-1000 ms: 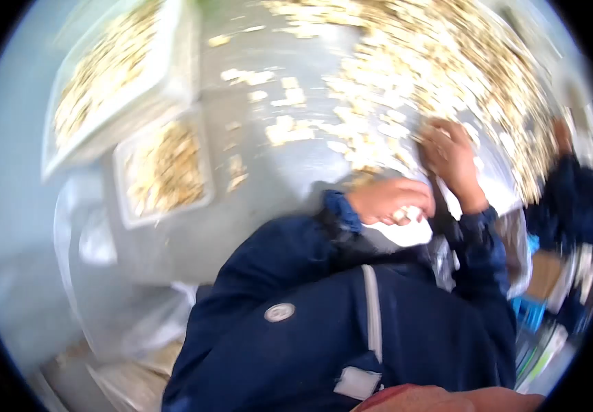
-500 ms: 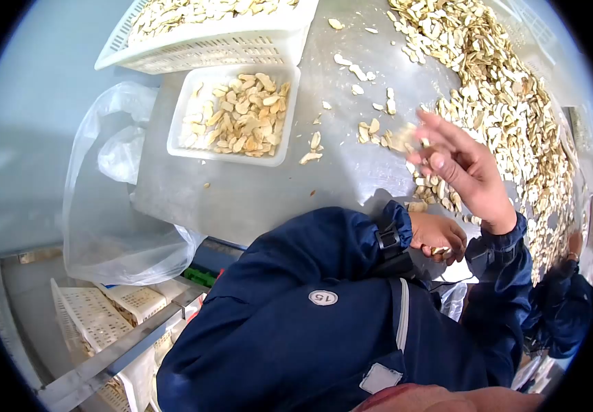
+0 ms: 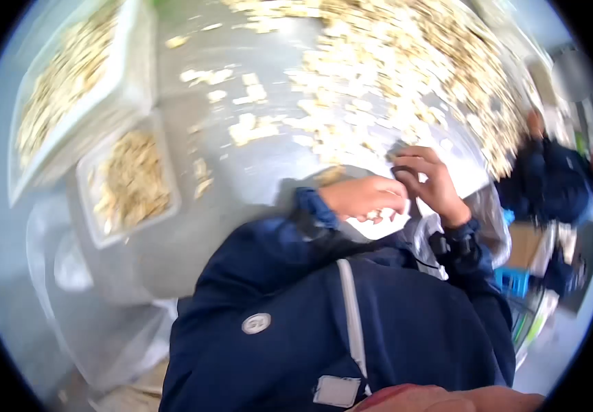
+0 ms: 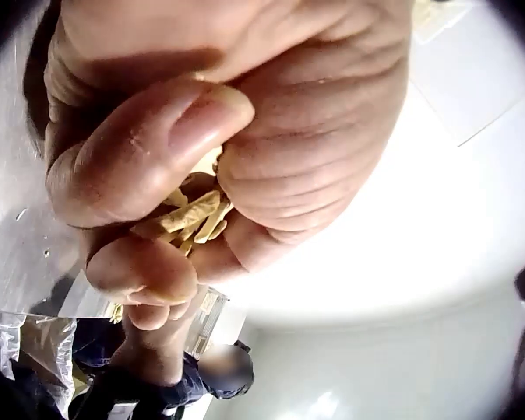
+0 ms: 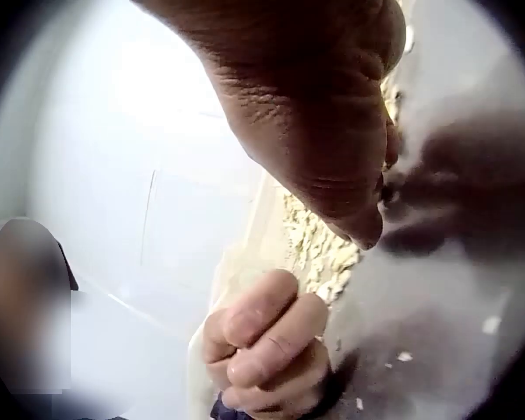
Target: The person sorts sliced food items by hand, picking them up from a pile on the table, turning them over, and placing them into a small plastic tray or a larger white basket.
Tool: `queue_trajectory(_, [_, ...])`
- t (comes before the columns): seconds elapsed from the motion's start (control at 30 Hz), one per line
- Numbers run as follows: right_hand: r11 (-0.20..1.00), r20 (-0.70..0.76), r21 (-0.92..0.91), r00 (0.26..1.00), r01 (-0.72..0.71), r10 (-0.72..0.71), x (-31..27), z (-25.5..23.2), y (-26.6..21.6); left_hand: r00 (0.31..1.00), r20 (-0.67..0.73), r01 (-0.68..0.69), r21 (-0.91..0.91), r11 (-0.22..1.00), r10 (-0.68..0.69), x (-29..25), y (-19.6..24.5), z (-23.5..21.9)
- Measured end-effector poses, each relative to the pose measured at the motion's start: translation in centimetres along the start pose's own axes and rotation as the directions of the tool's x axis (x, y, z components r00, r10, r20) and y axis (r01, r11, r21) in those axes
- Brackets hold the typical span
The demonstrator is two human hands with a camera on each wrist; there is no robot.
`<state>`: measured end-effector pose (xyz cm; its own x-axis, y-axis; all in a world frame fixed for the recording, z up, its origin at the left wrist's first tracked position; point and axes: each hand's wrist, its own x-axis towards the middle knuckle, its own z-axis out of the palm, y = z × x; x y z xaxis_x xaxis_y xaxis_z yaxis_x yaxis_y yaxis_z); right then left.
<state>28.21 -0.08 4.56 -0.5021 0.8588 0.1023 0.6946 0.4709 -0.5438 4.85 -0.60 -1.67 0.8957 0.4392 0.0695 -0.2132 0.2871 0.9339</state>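
Pale dried slices (image 3: 392, 62) lie in a wide heap on the metal table (image 3: 241, 175). My left hand (image 3: 365, 199) has its fingers curled round several slices, low over the table's near edge; in the left wrist view the slices (image 4: 197, 219) show between thumb and fingers. Just right of it, my right hand (image 3: 430, 182) reaches down with bent fingers at the near side of the heap. In the right wrist view the right hand (image 5: 319, 114) hides its own grasp, so anything between its fingertips cannot be made out.
On the left stand a large white crate (image 3: 135, 72) of slices and a smaller white tray (image 3: 174, 185) of slices. A clear plastic bag (image 3: 70, 275) hangs by the table's left edge. Another person (image 3: 550, 175) is at the far right, near a blue crate (image 3: 511, 280).
Half a second ago my right hand was raised with spread fingers beside blurred slices; now it is lower, close to my left hand. The head view has swung. My left hand still grips slices.
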Motion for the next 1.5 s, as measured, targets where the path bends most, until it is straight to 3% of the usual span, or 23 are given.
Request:
queue_trajectory(0.03, [0.998, -0.011, 0.026, 0.999, -0.049, 0.049, -1.3, 0.0, -0.3, 1.0, 0.004, -0.008, 0.01, 1.0, 0.008, -0.1, 0.0, 0.0])
queue_trajectory(0.13, [0.969, -0.256, -0.12, 0.95, -0.215, 0.179, -3.5, -0.8, 2.1, 0.964, 0.008, 0.261, -0.241, 0.935, -0.267, -0.3, 3.1, 0.5])
queue_trajectory(0.2, [0.949, -0.395, -0.151, 0.897, -0.276, 0.198, -3.4, -1.5, 3.6, 0.954, 0.008, 0.291, -0.254, 0.922, -0.299, 0.1, 3.1, 0.7])
queue_trajectory(0.27, [0.938, -0.368, -0.042, 0.878, -0.345, 0.307, -2.6, -2.0, 3.7, 0.958, 0.003, 0.281, -0.229, 0.932, -0.288, 0.0, 3.2, 0.8])
queue_trajectory(0.4, [0.958, -0.407, -0.235, 0.912, -0.163, 0.056, 1.0, -1.5, 5.3, 0.947, -0.011, 0.308, -0.254, 0.917, -0.321, 0.0, 3.1, 0.6])
queue_trajectory(0.67, [0.906, -0.334, -0.395, 0.943, -0.154, 0.015, 1.7, -0.8, 5.8, 0.96, -0.016, 0.263, -0.297, 0.918, -0.28, -0.1, 2.8, 0.7])
queue_trajectory(0.7, [0.863, -0.274, -0.498, 0.96, -0.087, -0.062, 1.3, -0.8, 6.8, 0.963, -0.012, 0.254, -0.306, 0.917, -0.271, -0.1, 2.6, 0.6])
queue_trajectory(0.83, [0.899, -0.396, -0.175, 0.864, -0.402, 0.309, 1.5, -1.7, 6.1, 0.968, 0.012, 0.243, -0.317, 0.917, -0.252, -0.1, 2.9, 0.4])
queue_trajectory(0.93, [0.925, -0.428, -0.137, 0.863, -0.355, 0.268, 3.6, -2.8, 8.2, 0.963, -0.002, 0.258, -0.288, 0.922, -0.27, -0.1, 2.6, 0.4])
queue_trajectory(1.03, [0.878, -0.289, -0.172, 0.875, -0.447, 0.389, 5.7, -4.0, 7.6, 0.961, -0.011, 0.26, -0.309, 0.915, -0.276, -0.2, 2.3, 0.4])
queue_trajectory(1.17, [0.896, 0.047, 0.019, 0.895, -0.444, 0.443, 5.1, -4.9, 4.3, 0.966, 0.0, 0.246, -0.319, 0.915, -0.26, -0.3, 2.7, 0.5])
queue_trajectory(1.27, [0.882, -0.045, 0.006, 0.881, -0.472, 0.472, 3.0, -5.0, 6.3, 0.966, 0.007, 0.248, -0.309, 0.918, -0.258, -0.2, 2.6, 0.4])
queue_trajectory(1.3, [0.809, -0.111, 0.031, 0.803, -0.586, 0.586, 3.1, -5.2, 6.2, 0.965, 0.003, 0.25, -0.3, 0.92, -0.261, -0.2, 2.5, 0.4])
queue_trajectory(1.43, [0.873, -0.311, -0.144, 0.858, -0.467, 0.408, 3.9, -4.6, 8.2, 0.966, 0.003, 0.249, -0.287, 0.925, -0.259, -0.2, 2.7, 0.4])
queue_trajectory(1.5, [0.899, -0.175, -0.124, 0.901, -0.42, 0.396, 4.6, -4.5, 7.3, 0.964, -0.006, 0.252, -0.287, 0.924, -0.265, -0.2, 2.6, 0.5])
